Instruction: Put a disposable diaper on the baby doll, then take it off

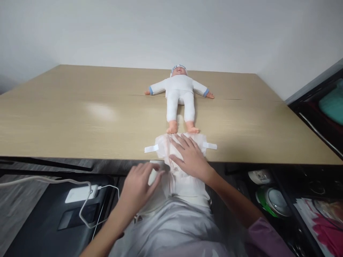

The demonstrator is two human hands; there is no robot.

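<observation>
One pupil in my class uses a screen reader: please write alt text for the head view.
A person's right hand rests spread on an opened diaper that overhangs the near edge of the table, the left hand beside it. Beyond, a doll in white lies on its back, arms outstretched, feet toward the diaper.

Pale walls [128, 32], glossy light-wood tabletop [66, 85], glare [100, 110], grey floor [13, 203], dark shelving [284, 185] at right

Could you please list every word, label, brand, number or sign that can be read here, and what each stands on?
No text can be read with certainty.
Hat on the doll: blue lettering, too small and blurred to read.
Diaper: no lettering can be made out.
White power bank: no readable label.
</observation>
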